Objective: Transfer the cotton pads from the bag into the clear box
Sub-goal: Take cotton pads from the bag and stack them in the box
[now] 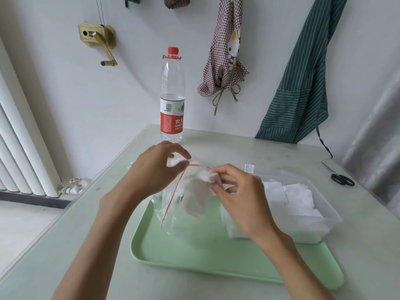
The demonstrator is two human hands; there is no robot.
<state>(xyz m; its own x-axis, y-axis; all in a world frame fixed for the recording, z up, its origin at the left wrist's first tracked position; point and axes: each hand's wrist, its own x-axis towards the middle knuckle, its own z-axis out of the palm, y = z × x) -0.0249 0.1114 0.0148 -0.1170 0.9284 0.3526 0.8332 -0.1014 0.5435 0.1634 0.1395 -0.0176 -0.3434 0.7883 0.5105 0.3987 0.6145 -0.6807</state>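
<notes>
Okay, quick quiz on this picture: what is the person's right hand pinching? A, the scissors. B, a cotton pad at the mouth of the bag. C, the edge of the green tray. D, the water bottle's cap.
B: the right hand pinches a white cotton pad at the open mouth of the clear bag, which the left hand holds up.

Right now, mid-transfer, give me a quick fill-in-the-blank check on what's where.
1. The right hand pinches a cotton ____ at the bag mouth.
2. The bag's zip line is ____.
3. The clear box sits at the tray's ____ side.
4. The black ____ lie on the table's right edge.

Missing: pad; red; right; scissors
</notes>
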